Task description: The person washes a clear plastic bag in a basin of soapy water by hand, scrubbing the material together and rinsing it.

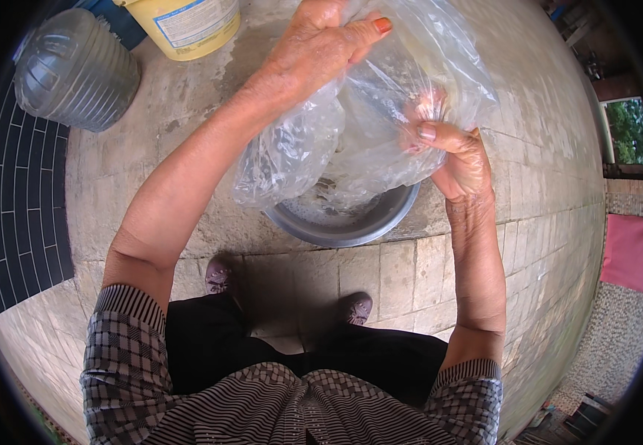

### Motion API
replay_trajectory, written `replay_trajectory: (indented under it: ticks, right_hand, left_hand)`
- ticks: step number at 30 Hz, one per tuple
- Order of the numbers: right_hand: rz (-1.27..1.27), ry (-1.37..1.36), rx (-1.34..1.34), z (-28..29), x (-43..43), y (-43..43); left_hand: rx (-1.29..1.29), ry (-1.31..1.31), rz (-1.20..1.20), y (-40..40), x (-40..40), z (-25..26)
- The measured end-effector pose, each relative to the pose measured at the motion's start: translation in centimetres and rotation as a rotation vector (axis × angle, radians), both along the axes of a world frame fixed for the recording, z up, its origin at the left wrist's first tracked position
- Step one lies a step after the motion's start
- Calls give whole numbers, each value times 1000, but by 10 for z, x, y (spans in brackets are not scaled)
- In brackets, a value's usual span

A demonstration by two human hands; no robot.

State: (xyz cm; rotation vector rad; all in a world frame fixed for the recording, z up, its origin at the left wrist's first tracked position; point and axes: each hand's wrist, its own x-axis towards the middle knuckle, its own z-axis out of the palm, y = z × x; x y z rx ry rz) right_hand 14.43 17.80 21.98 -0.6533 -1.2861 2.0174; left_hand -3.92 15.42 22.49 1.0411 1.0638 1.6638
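Observation:
A large clear plastic bag is stretched between my two hands above a metal basin. My left hand grips the bag's upper part, thumb lying over the film. Lower and to the right, my right hand pinches the bag, its fingers showing through the plastic. The bag looks wet, and its crumpled lower end hangs over the basin's far side. Foamy liquid shows in the basin; the bag hides much of the rest.
A ribbed clear plastic container stands at the upper left, beside a yellow bucket bearing a label. Dark tiles run along the left. My shoes are on the paving just this side of the basin. A pink sheet is at far right.

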Motion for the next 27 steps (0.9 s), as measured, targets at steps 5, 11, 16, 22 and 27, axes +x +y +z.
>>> replay_trajectory:
  ticks: [5,11,16,22,27]
  right_hand:
    - [57,15,-29,1,1,3]
    - [-15,53,-43,-6,4,5]
    - [13,15,-31,-2,5,6]
    - [-95,41,60,5,13,13]
    - [-287,-204,271,16,12,18]
  left_hand:
    - [19,70,-84,1,-9,-6]
    - [20,56,-66,6,-9,-8]
    - [-122,137,-13,0,-10,6]
    - [-71,333,-136,-6,-12,13]
    - [-74,787,-197,-7,-38,-17]
